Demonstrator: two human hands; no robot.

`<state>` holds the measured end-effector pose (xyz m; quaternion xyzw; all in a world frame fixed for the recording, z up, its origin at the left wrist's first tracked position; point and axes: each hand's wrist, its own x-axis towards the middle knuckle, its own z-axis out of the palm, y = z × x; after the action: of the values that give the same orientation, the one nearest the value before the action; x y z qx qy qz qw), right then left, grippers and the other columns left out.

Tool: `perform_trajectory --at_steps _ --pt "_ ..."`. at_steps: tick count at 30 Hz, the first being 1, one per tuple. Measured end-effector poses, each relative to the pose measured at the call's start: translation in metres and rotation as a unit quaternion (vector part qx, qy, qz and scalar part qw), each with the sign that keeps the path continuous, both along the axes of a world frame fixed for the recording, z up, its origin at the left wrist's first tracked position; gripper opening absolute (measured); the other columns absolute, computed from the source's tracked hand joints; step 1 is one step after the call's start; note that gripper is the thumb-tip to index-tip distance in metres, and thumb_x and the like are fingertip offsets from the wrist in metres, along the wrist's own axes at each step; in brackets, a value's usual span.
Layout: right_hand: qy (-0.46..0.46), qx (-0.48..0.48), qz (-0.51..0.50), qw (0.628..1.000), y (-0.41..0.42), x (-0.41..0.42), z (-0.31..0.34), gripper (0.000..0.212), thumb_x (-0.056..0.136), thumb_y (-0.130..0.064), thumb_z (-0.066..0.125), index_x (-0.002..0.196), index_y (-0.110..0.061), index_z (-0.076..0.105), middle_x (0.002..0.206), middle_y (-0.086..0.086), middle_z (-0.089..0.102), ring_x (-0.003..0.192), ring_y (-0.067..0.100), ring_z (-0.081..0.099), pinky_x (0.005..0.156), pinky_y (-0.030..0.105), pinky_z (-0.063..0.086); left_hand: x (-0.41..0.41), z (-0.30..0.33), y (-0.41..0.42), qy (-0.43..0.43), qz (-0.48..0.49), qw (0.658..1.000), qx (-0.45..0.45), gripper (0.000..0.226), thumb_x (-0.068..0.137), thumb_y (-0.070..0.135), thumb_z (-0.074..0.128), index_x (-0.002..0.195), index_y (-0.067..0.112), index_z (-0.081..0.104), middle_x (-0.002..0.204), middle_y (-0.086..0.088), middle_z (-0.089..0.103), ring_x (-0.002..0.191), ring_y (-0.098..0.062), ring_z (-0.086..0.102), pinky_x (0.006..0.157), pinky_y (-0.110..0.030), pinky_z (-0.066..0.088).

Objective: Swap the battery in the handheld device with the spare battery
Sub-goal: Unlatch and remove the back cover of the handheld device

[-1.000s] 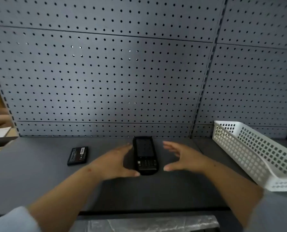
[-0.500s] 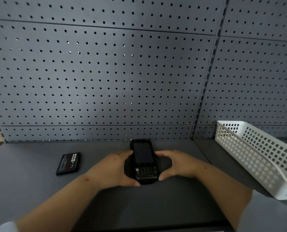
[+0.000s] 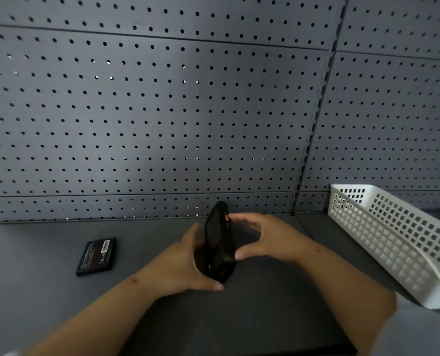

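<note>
The black handheld device is tipped up on its left edge, screen facing left, with an orange side button showing near its top. My left hand grips its left side and bottom end. On its right side my right hand holds it, fingertips near the orange button and thumb at the lower part. The spare battery, a flat black block with a white label, lies on the grey shelf to the left, apart from both hands.
A white perforated plastic basket stands at the right on the shelf. A grey pegboard wall rises directly behind the device. A bit of cardboard shows at the far left edge.
Both hands closed on the device, which lay flat with its screen up. It is now lifted and rolled onto its side. The spare battery has not moved.
</note>
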<state>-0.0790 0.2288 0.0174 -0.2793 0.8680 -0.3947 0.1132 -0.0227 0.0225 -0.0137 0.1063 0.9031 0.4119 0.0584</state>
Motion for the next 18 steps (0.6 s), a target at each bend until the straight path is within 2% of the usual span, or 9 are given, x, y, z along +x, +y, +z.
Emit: perform_trajectory --at_steps 2,4,8,10,12,14,16,18 --pt "0.017 0.003 0.008 1.000 -0.005 -0.001 0.001 0.079 0.065 -0.028 0.080 0.134 -0.030 0.042 0.144 -0.010 0.041 0.133 0.004 0.033 0.113 0.026 0.023 -0.001 0.003 0.001 -0.014 0.007 1.000 -0.002 0.132 0.055 0.036 0.085 0.144 0.022 -0.012 0.147 0.004 0.035 0.133 -0.008 0.032 0.102 -0.014 0.023" --pt "0.026 0.004 0.015 1.000 -0.011 -0.001 0.001 0.079 0.065 -0.031 0.080 0.134 -0.030 0.043 0.146 -0.007 0.040 0.134 0.005 0.033 0.116 0.030 0.023 -0.004 0.004 -0.002 -0.023 0.012 1.000 -0.003 0.136 0.052 0.040 0.085 0.143 0.026 -0.014 0.147 0.000 0.037 0.134 -0.012 0.033 0.104 -0.020 0.025" --pt "0.022 0.015 0.033 0.999 -0.022 -0.003 0.000 0.080 0.064 -0.033 0.080 0.134 -0.032 0.042 0.147 -0.007 0.038 0.136 0.006 0.031 0.118 0.036 0.021 -0.006 0.001 -0.012 -0.033 0.011 0.999 0.022 0.143 0.040 0.049 0.083 0.141 0.034 -0.017 0.143 0.000 0.043 0.130 -0.010 0.038 0.107 -0.024 0.028" --pt "0.022 0.034 0.040 0.998 -0.028 -0.003 -0.002 0.080 0.065 -0.032 0.079 0.135 -0.030 0.041 0.148 -0.006 0.038 0.137 0.007 0.031 0.118 0.033 0.021 -0.004 0.000 -0.016 -0.028 0.006 0.999 0.035 0.142 0.044 0.042 0.086 0.141 0.033 -0.018 0.138 0.007 0.042 0.127 -0.006 0.039 0.104 -0.020 0.028" --pt "0.022 0.057 0.045 0.997 -0.032 -0.004 -0.007 0.078 0.067 -0.032 0.078 0.136 -0.028 0.040 0.148 -0.005 0.038 0.137 0.008 0.030 0.115 0.027 0.020 -0.003 -0.002 -0.018 -0.015 -0.003 0.999 0.041 0.137 0.052 0.032 0.087 0.141 0.033 -0.016 0.131 0.017 0.040 0.123 -0.001 0.039 0.099 -0.014 0.030" --pt "0.015 0.064 0.041 0.997 -0.033 -0.004 -0.012 0.077 0.069 -0.033 0.077 0.136 -0.027 0.040 0.148 -0.004 0.037 0.138 0.009 0.029 0.114 0.027 0.020 -0.002 -0.003 -0.020 0.005 -0.016 0.999 0.035 0.128 0.054 0.032 0.087 0.140 0.040 -0.007 0.126 0.024 0.041 0.120 0.003 0.041 0.095 -0.007 0.032" --pt "0.011 0.071 0.033 0.997 -0.033 -0.006 -0.016 0.078 0.069 -0.033 0.077 0.136 -0.027 0.040 0.149 -0.004 0.037 0.138 0.010 0.029 0.114 0.029 0.020 -0.001 -0.005 -0.022 0.039 -0.019 0.999 0.018 0.114 0.050 0.039 0.086 0.128 0.054 0.005 0.126 0.025 0.041 0.121 0.005 0.040 0.102 -0.013 0.034" --pt "0.007 0.078 0.028 0.997 -0.032 -0.008 -0.017 0.079 0.069 -0.033 0.077 0.137 -0.024 0.039 0.149 -0.004 0.036 0.139 0.010 0.028 0.114 0.027 0.019 -0.001 -0.007 -0.022 0.063 -0.013 0.998 -0.010 0.104 0.045 0.050 0.083 0.119 0.058 0.010 0.131 0.017 0.041 0.125 -0.002 0.036 0.108 -0.026 0.032"
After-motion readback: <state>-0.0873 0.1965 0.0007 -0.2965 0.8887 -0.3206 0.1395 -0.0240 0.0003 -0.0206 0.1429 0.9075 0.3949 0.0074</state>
